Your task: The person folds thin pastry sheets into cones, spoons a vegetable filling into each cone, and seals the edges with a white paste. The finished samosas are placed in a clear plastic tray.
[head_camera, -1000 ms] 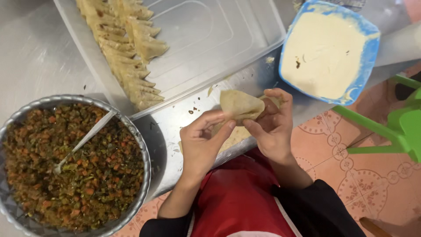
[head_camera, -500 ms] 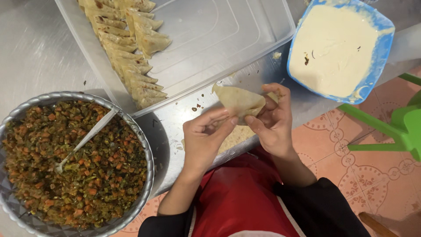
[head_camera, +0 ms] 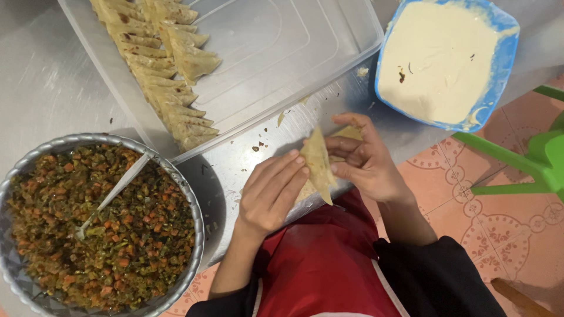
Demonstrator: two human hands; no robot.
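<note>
Since a second ago the folded pastry piece (head_camera: 319, 164) has turned from lying flat between the hands to standing on edge, one point up and one point down, and both hands have drawn nearer the body. It sits above the front edge of the steel tabletop (head_camera: 41, 88), between the two hands. Left hand (head_camera: 271, 196) presses its extended fingers flat against the pastry's left face; its grip is closed on the pastry only by that pressing, the thumb hidden. Right hand (head_camera: 367, 164) curls round the other side, fingertips pinching the pastry's edge, with a second scrap of dough half covered behind its fingers.

Upper middle lies a clear rectangular plastic container (head_camera: 294, 47), tilted across the tabletop, its far end cut off by the frame; rows of folded pastries (head_camera: 158, 76) line its left side. Upper right stands a blue square tub of pale paste (head_camera: 440, 58), its rim smeared. Lower left, a round metal bowl (head_camera: 188, 194) holds chopped mixed filling, with a spoon (head_camera: 111, 194) sunk in it; the bowl's left and lower edges are cropped. A green plastic frame (head_camera: 529, 158) shows at the right over patterned floor tiles. No labels can be made out on any container.
</note>
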